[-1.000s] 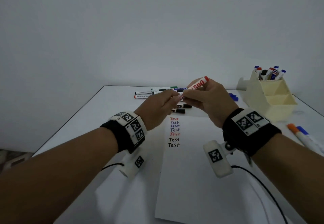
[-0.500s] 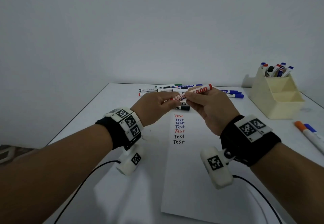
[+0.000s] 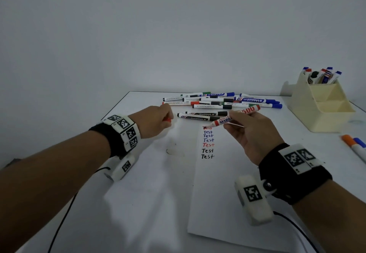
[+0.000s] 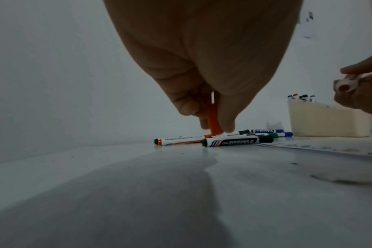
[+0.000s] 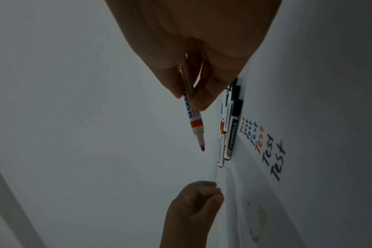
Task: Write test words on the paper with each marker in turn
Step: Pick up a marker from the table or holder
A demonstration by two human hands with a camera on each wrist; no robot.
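My right hand (image 3: 244,127) holds an uncapped red whiteboard marker (image 3: 235,116) above the top of the paper (image 3: 219,193), tip pointing left and down; in the right wrist view the marker (image 5: 45,117) ends in a bare red tip. My left hand (image 3: 158,121) has drawn off to the left and pinches the marker's red cap (image 3: 168,120), seen between its fingers in the left wrist view as the cap (image 4: 213,120). The paper carries a column of "Test" words (image 3: 208,142) in red, blue and black.
A loose heap of markers (image 3: 219,102) lies across the table behind the paper. A cream desk organiser (image 3: 320,106) with more markers stands at the back right. Two markers, orange-capped and blue-capped (image 3: 354,145), lie at the right edge. Wrist-camera cables trail over the table.
The two hands were together on the capped red marker. Now they are apart: the left hand has moved left with the cap, and the right hand keeps the uncapped marker.
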